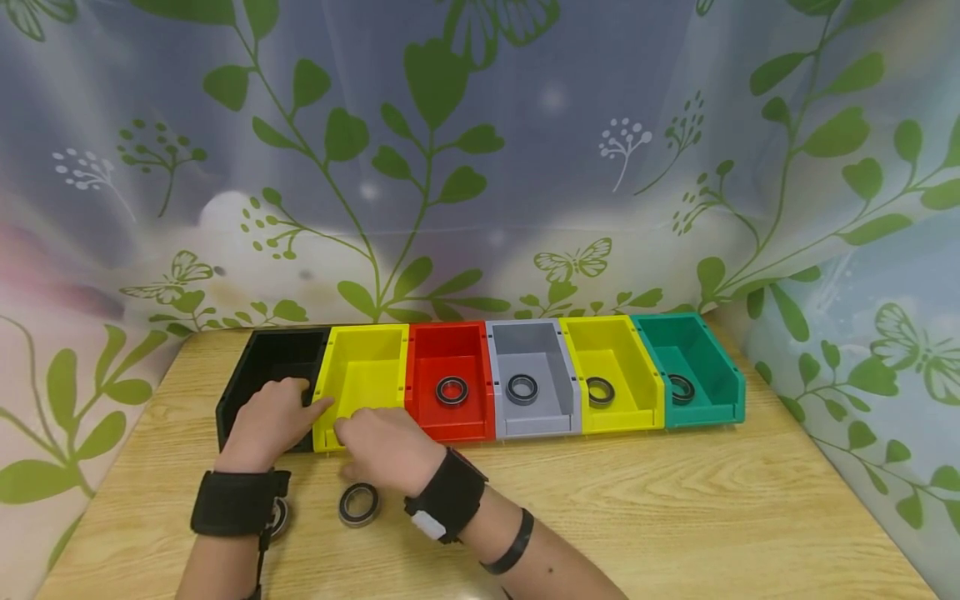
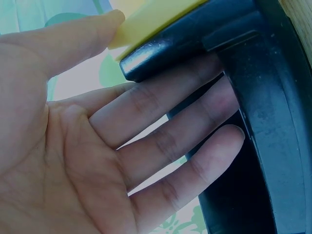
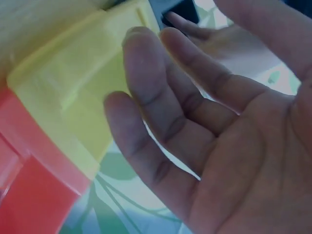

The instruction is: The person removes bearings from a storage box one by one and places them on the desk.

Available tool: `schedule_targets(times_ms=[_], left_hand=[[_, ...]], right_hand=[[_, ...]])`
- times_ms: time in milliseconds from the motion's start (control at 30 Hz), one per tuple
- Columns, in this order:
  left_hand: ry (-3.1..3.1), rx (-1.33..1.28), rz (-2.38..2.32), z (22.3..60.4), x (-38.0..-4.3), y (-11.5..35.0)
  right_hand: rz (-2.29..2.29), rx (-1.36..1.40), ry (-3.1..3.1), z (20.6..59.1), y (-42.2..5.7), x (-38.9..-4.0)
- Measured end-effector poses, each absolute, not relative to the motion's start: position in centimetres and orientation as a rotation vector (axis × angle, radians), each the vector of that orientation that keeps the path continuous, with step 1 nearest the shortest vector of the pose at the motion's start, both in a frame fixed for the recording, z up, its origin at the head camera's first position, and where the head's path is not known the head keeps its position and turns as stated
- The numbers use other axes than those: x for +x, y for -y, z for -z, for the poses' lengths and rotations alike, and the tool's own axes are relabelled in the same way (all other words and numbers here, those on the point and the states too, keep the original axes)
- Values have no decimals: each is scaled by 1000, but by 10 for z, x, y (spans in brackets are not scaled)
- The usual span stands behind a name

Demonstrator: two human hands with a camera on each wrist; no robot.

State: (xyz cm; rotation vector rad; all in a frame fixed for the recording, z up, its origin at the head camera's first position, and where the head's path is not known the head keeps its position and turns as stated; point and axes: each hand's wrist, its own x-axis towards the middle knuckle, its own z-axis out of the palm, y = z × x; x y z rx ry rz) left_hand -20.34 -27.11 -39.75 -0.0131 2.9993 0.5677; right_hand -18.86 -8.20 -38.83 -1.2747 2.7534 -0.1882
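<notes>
My left hand [image 1: 270, 421] reaches over the black bin [image 1: 281, 354] at the left end of the row. In the left wrist view its fairly straight fingers lie against the black wall, some fingertips hidden behind it, and the thumb touches the yellow rim. At the front of the neighbouring yellow bin [image 1: 371, 375] is my right hand [image 1: 390, 450], fingers loosely bent and nothing seen in them; contact with the bin is unclear. On the table just below that hand lies a ball bearing [image 1: 360, 505]. Another bearing [image 1: 280, 517] is partly hidden by the left wrist.
To the right stand a red bin [image 1: 450, 429], a grey bin [image 1: 532, 427], a second yellow bin [image 1: 622, 421] and a green bin [image 1: 705, 414], each with one bearing inside. The bins adjoin in one row on the wooden table [image 1: 637, 508], before a leaf-patterned curtain [image 1: 495, 183].
</notes>
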Motion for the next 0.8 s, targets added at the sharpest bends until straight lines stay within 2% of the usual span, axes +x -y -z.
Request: schedule_targets(times_ms=[800], left_hand=[[-2998,-19,-560,398,-203,269]], right_hand=[[536,-1173,-2880,340,36,-200]])
